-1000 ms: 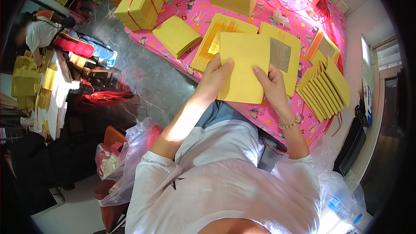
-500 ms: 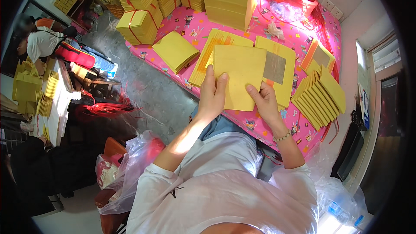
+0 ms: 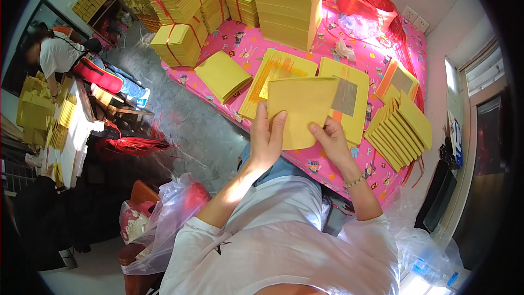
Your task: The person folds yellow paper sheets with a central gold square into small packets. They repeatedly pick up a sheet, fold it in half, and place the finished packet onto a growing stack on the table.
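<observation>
Between my two hands is a thin rectangular packet of yellow paper (image 3: 302, 106), tilted so that its top edge shows. My left hand (image 3: 268, 137) grips its lower left side, thumb on the face. On the lower right edge my right hand (image 3: 334, 137) pinches it between thumb and fingers. Behind the packet lie yellow sheets with orange print (image 3: 281, 65) and yellow sheets with a grey patch (image 3: 357, 79), both partly covered. A folded yellow paper packet (image 3: 222, 75) sits to the left. Fanned yellow packets (image 3: 396, 134) are at the right.
A pink patterned cloth (image 3: 240, 41) covers the table. Tied yellow paper bundles (image 3: 177, 43) and a tall yellow stack (image 3: 285, 8) stand at the back, near a red ribbon roll (image 3: 365, 0). A person (image 3: 63, 54) bends over a table at left; plastic bags (image 3: 174, 218) stand nearby.
The packet has tilted, its top edge dropping lower in the picture and its face looking shorter. Both hands keep their hold on it. The whole view has shifted slightly.
</observation>
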A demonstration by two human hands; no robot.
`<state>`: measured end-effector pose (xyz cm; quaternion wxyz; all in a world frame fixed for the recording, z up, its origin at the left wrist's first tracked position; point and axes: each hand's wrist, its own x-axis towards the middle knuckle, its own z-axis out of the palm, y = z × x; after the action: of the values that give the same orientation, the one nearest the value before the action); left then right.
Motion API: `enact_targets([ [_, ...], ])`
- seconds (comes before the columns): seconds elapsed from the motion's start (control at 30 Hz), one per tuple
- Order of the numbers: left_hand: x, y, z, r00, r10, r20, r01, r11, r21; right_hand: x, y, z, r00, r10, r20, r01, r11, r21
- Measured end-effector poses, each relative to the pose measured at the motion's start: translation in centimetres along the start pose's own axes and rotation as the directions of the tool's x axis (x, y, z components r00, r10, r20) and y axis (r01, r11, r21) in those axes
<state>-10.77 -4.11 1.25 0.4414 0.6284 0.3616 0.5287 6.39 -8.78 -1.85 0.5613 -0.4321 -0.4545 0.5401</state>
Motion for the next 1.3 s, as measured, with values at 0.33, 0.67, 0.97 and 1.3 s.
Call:
enact_targets([
  [0.33, 0.3, -0.3, -0.2, 0.990, -0.105, -0.090, 0.085, 0.975, -0.204, 0.2, -0.1, 0.4, 0.982, 0.184, 0.052, -0.181, 0.982, -0.059],
  [0.67, -0.9, -2.7, -1.7, 0.970, -0.174, -0.167, 0.127, 0.957, -0.260, 0.3, -0.4, 1.0, 0.957, 0.273, 0.094, -0.267, 0.961, -0.068],
  [0.97, -2.3, -3.5, -3.0, 0.950, -0.181, -0.255, 0.111, 0.958, -0.266, 0.3, 0.2, 1.1, 0.917, 0.351, 0.188, -0.353, 0.935, -0.023],
  [1.3, -5.6, -3.7, -3.8, 0.952, -0.276, -0.129, 0.226, 0.923, -0.311, 1.5, -0.1, 1.4, 0.934, 0.343, 0.103, -0.328, 0.935, -0.136],
])
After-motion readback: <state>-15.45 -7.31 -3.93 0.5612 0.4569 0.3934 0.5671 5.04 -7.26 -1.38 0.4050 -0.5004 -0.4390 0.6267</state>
